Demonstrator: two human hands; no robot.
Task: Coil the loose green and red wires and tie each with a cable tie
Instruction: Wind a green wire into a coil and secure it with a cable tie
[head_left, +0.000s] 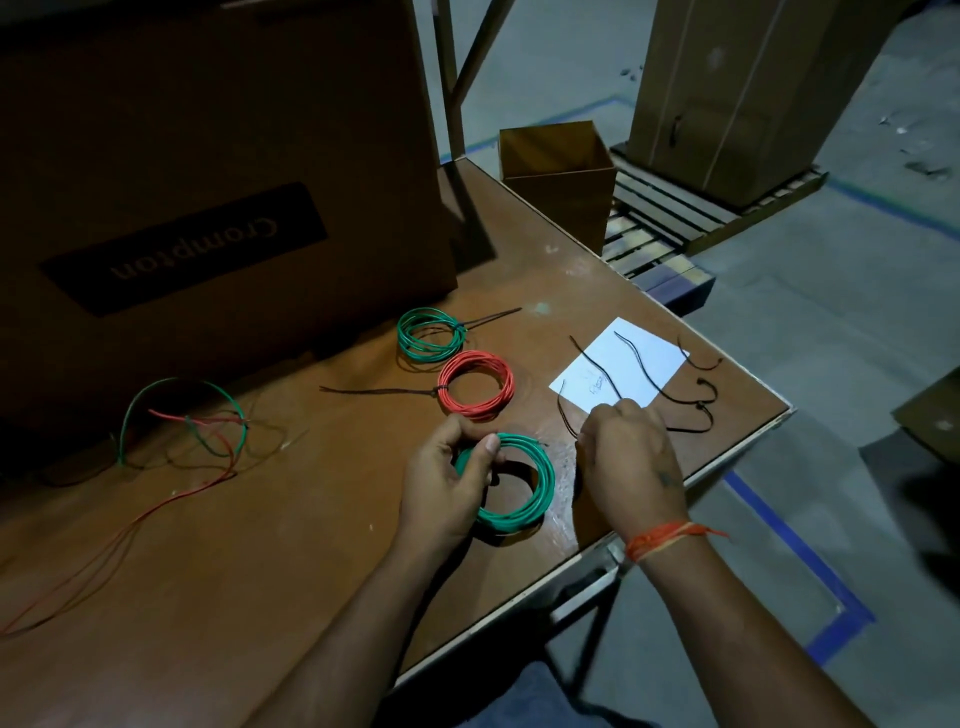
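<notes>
resting at the near right part of the table: one green coil, untied, lying flat, its 9 o'clock arc pinched between thumb and fingers of the left hand.
right hand: at 3 o'clock of that coil, fingers curled downward, a loose black cable tie running up from under it; whether the fingers actually grip the tie cannot be told. orange thread band on the right wrist.
red coil: at 12 o'clock of the held coil, flat on the table, bound with a black tie whose tail points to 9 o'clock.
second green coil: just beyond the red coil and almost touching it, bound with a black tie, tail pointing to 3 o'clock.
loose green and red wires: at 9 o'clock, well apart from the coils, tangled, a red strand trailing toward the near left edge.
white paper sheet: at 1 o'clock, near the table's right edge, several spare black cable ties lying across and beside it.
large cardboard box: at the far left, printed "crompton" upside down.
small open carton: beyond the table's far right edge.
</notes>
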